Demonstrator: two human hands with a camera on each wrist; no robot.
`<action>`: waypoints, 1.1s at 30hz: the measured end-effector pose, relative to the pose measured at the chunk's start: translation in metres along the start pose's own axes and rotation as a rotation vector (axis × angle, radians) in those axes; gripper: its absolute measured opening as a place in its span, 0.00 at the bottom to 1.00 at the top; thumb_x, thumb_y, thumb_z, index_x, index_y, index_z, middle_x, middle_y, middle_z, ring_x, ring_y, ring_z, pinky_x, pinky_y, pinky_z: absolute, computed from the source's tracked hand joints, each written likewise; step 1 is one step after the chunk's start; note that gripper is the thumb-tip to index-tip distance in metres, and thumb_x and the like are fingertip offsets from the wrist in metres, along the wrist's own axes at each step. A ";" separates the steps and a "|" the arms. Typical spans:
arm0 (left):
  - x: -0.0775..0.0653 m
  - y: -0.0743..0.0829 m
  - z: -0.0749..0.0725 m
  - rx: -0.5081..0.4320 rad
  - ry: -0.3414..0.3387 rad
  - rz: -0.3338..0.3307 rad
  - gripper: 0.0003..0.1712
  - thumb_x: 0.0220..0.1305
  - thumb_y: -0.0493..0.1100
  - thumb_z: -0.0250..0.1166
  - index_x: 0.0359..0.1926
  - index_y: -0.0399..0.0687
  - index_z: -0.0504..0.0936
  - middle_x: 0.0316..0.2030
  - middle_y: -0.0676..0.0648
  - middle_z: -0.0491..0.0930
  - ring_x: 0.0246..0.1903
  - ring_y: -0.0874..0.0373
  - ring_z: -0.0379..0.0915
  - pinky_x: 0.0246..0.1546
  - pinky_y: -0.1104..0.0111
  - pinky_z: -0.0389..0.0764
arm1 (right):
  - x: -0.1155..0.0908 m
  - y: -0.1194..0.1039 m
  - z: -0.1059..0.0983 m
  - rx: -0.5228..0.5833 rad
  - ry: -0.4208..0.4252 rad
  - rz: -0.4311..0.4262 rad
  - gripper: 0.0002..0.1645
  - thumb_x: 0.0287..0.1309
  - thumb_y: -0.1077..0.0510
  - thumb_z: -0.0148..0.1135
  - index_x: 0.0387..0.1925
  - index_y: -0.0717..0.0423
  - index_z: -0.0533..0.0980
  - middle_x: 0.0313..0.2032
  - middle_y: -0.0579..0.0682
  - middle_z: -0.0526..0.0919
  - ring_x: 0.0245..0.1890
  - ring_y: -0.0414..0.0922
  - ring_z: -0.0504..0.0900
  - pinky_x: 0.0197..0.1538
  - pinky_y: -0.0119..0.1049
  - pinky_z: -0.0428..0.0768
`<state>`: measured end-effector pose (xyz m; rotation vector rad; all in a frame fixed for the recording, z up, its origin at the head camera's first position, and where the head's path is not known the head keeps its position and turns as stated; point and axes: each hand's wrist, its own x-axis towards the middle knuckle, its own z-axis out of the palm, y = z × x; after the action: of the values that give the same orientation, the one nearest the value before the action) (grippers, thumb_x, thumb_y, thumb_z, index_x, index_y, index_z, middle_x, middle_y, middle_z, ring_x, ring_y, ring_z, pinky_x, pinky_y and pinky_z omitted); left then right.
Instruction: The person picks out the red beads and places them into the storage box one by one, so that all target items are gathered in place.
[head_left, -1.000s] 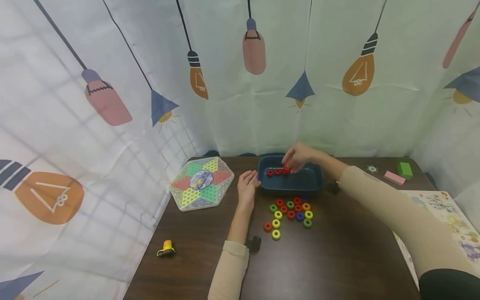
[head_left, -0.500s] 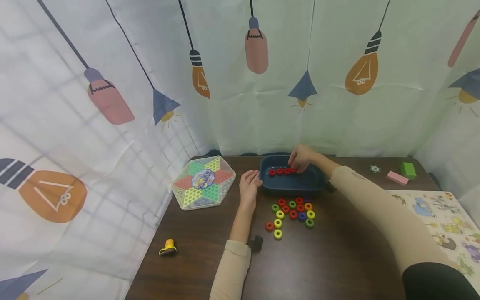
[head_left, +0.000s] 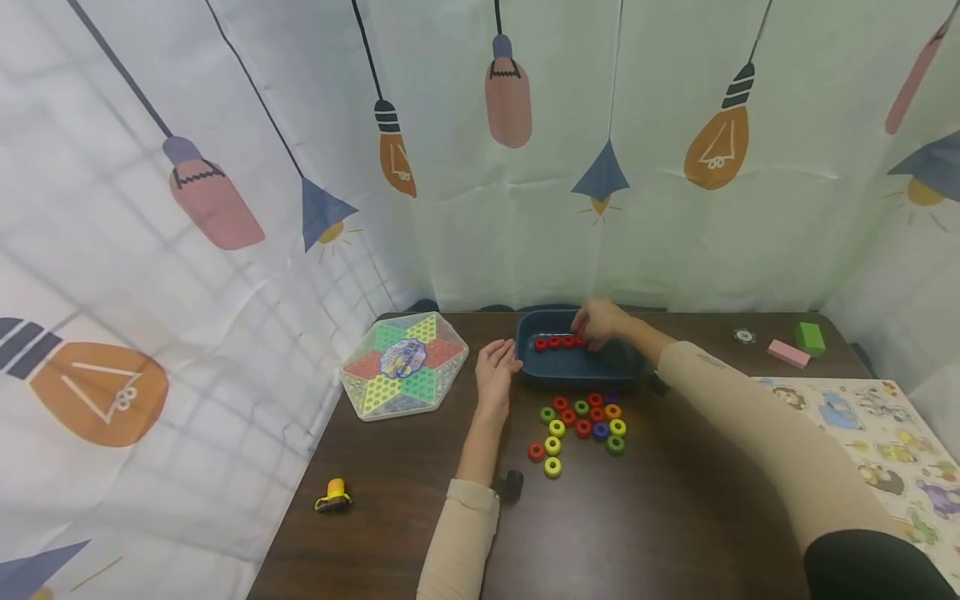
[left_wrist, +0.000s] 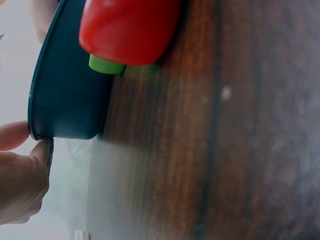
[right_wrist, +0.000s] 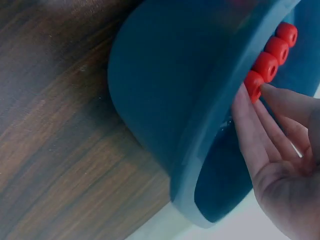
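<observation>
Right hand [right_wrist: 287,172]: grasping, thumb and fingers pinching a red ring [right_wrist: 254,86] inside the tray [head_left: 577,383]. Left hand [head_left: 495,371]: grasping, pinching the rim at the tray's left edge. Risk, as judged: pressing the pinched ring sideways could buckle the row, since its neighbours stand touching or nearly so; withdrawing the fingers carelessly might drag it out of line. A tug by the left hand could slide the tray's near edge into the loose rings [head_left: 552,446], which, being round, may roll if struck. Tray contents: four red rings, the pinched one included, lined up from near the left edge toward the middle. Loose rings, in red, yellow, green, blue and orange, lie on the table [head_left: 675,517] before the tray's near edge. Second container: the game box [head_left: 405,358] at the table's far left corner, star board visible; other contents too small to identify.
</observation>
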<state>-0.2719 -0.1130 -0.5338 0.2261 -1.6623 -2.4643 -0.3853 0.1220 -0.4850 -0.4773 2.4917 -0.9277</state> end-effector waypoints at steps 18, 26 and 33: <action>0.006 0.001 0.000 0.029 0.009 0.018 0.35 0.54 0.17 0.57 0.64 0.30 0.62 0.62 0.32 0.71 0.64 0.47 0.68 0.64 0.62 0.71 | -0.079 -0.056 0.001 -0.082 0.003 -0.297 0.11 0.58 0.58 0.68 0.44 0.47 0.83 0.35 0.46 0.88 0.34 0.49 0.87 0.34 0.38 0.85; 0.004 0.003 -0.004 -0.008 -0.012 -0.007 0.35 0.55 0.17 0.56 0.65 0.30 0.60 0.64 0.30 0.67 0.66 0.44 0.65 0.66 0.57 0.67 | -0.111 -0.052 0.044 -0.180 -0.119 -0.372 0.13 0.57 0.57 0.67 0.45 0.48 0.83 0.33 0.38 0.87 0.30 0.38 0.85 0.36 0.33 0.83; -0.004 0.014 -0.002 -0.018 -0.069 -0.040 0.35 0.54 0.16 0.55 0.64 0.28 0.59 0.66 0.26 0.62 0.68 0.40 0.60 0.69 0.53 0.62 | -0.119 -0.025 0.078 -0.179 -0.129 -0.341 0.15 0.52 0.59 0.72 0.43 0.52 0.83 0.34 0.42 0.87 0.29 0.36 0.83 0.34 0.31 0.82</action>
<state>-0.2666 -0.1188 -0.5208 0.1762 -1.6779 -2.5429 -0.2413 0.1172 -0.4881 -1.0129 2.4271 -0.7669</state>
